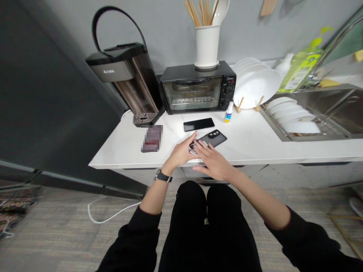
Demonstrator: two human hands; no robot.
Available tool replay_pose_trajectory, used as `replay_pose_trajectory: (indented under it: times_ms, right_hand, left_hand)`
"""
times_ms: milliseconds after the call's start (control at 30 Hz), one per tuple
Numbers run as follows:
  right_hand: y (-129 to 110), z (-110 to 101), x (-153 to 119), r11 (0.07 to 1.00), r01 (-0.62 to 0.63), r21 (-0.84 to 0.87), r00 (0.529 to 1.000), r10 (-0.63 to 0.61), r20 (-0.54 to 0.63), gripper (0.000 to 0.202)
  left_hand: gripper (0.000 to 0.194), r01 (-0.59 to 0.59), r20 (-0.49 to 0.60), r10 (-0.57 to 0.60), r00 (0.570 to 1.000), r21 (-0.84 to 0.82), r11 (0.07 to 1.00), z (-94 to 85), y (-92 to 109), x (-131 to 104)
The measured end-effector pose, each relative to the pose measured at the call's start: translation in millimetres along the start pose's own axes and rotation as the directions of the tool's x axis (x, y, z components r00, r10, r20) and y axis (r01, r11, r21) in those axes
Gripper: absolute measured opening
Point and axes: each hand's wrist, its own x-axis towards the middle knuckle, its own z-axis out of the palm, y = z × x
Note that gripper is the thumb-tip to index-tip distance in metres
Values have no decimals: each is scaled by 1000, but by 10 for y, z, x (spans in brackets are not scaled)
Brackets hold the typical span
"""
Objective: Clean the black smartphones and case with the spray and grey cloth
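A dark grey phone case (pixel 219 139) with a camera section of round, light-centred openings lies near the counter's front edge. My left hand (pixel 180 152) is curled around its left end, thumb and fingers at the edges. My right hand (pixel 213 161) lies over the same end with its fingers stretched out flat. Something small and white (pixel 204 143) shows around the right fingertips; its kind is unclear. Just behind, a black phone (pixel 199 124) rests flat. A small spray bottle (pixel 228 112) with yellow liquid stands upright to the right.
A blurred-out flat item (pixel 152 139) lies left of my hands. Behind stand a water dispenser (pixel 124 75) and a toaster oven (pixel 195 92) bearing a white utensil holder (pixel 207 45). To the right are racked plates (pixel 255 87) and a sink (pixel 340 113) with several dishes.
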Motion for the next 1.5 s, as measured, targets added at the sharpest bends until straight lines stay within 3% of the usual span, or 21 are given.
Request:
replay_pose_trajectory:
  times_ms: [67, 133, 200, 233, 300, 367, 400, 500, 567, 667, 733, 767, 833, 900, 967, 1033, 1133, 1200, 1333, 1500]
  right_hand:
    - [52, -17, 6, 997, -81, -19, 996, 81, -21, 87]
    - [167, -38, 15, 956, -285, -62, 955, 278, -108, 86]
    - [219, -39, 19, 925, -374, -73, 919, 358, -167, 88]
    - [201, -32, 16, 944, -324, -68, 938, 311, -153, 90]
    - [116, -18, 4, 994, -100, -33, 993, 98, -63, 90]
    - [71, -24, -6, 999, 53, 0, 999, -53, 7, 85]
    - [92, -36, -7, 999, 43, -5, 999, -43, 12, 83]
    - [250, -78, 20, 972, -224, -77, 974, 219, -64, 83]
    - [274, -72, 51, 947, -309, -90, 949, 300, -98, 88]
    - [98, -19, 86, 997, -63, -35, 998, 62, -21, 92]
    - [16, -7, 92, 998, 64, 2, 998, -64, 17, 88]
    - [37, -17, 90, 999, 47, 2, 999, -47, 14, 85]
    - [213, -61, 75, 992, -124, -23, 992, 123, -36, 79]
    - [487, -114, 47, 951, -308, -20, 947, 305, -98, 77]
    - [730, -156, 8, 920, -390, 46, 911, 393, -128, 72]
    - [865, -186, -33, 903, -396, 166, 894, 420, -156, 62]
    - [897, -221, -73, 858, -373, 352, 841, 473, -263, 55]
    - [877, -237, -79, 841, -344, 418, 820, 485, -302, 54]
    - [855, -234, -62, 838, -317, 444, 852, 457, -254, 48]
    - [825, -206, -45, 863, -281, 420, 889, 399, -226, 37]
  left_hand:
    - [116, 7, 3, -7, 1000, -7, 1000, 1, 10, 2]
    - [119, 23, 4, -23, 1000, -6, 1000, 5, 15, 5]
    - [120, 29, 4, -29, 1000, -1, 1000, 9, 10, 6]
    - [120, 24, 4, -24, 1000, 0, 1000, 10, 4, 5]
    - [115, 4, 0, -4, 1000, -1, 1000, 10, -9, 1]
    - [113, -11, -2, 11, 1000, -7, 1000, 10, -13, -2]
    - [114, -12, -2, 12, 1000, -10, 1000, 11, -9, -2]
    - [120, 12, -4, -12, 1000, -6, 1000, 12, 11, 2]
    - [121, 23, -6, -23, 1000, -2, 1000, 10, 17, 4]
    - [117, 2, -1, -2, 1000, -6, 1000, 2, 2, 0]
    - [113, -14, 2, 14, 1000, -5, 1000, -1, -10, -5]
    - [113, -17, 4, 17, 1000, -3, 1000, -1, -13, -7]
    - [115, -13, 6, 13, 1000, 2, 1000, 0, -7, -10]
    - [116, -2, 1, 2, 1000, 15, 1000, 1, 7, -17]
    - [112, 4, -11, -4, 1000, 20, 1000, -2, 16, -29]
    - [98, -9, -26, 8, 1000, -31, 999, -6, 10, -45]
    - [60, -13, -98, -2, 995, -159, 987, -10, -36, -53]
    - [55, 50, -207, -86, 975, -173, 984, -11, -81, -39]
    - [60, 177, -350, -213, 912, -134, 975, -1, -130, 12]
    - [40, 123, -340, -149, 928, -98, 988, 57, -36, -32]
